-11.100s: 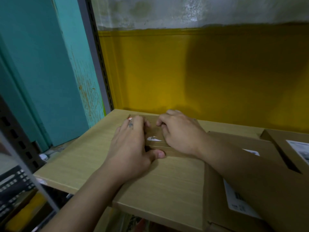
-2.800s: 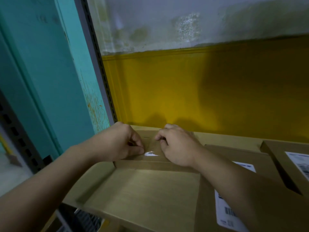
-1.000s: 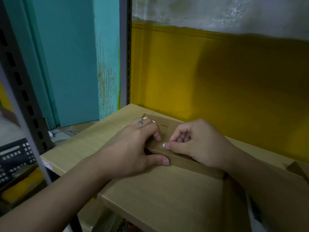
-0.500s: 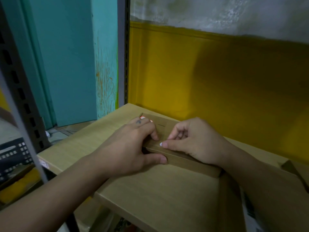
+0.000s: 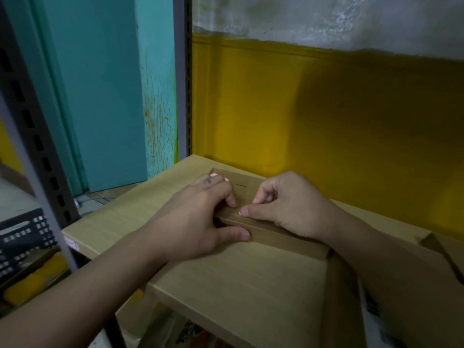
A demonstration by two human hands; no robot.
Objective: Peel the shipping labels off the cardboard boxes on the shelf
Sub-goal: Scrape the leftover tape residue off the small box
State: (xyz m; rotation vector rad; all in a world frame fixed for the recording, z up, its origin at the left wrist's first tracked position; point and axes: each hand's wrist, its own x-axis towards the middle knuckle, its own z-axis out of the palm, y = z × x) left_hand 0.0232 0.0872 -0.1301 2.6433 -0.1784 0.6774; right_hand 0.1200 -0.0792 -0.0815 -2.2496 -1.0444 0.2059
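Both hands are working on a small flat cardboard box, which is lying on the wood-grain shelf near its back left corner, close to the yellow wall.

The left hand is gripping the box's near left corner. Its fingers are bending over the top face and its thumb is lying along the front wall. A small red-and-white patch is showing on the box top just beyond the left fingertips; what it is cannot be told.

The right hand is closed, with the fingers curling into the palm. Its thumb is reaching left, and the thumb tip is pressing on the box's top front edge, just beside the left index finger. Whether any scrap of label is lying under that thumb cannot be told.

The right forearm is crossing over a larger cardboard box that is touching the small one at the right. A white shipping label with black bars is showing on that larger box at the bottom right, mostly hidden by the arm.

A grey slotted upright is standing at the shelf's back left corner.
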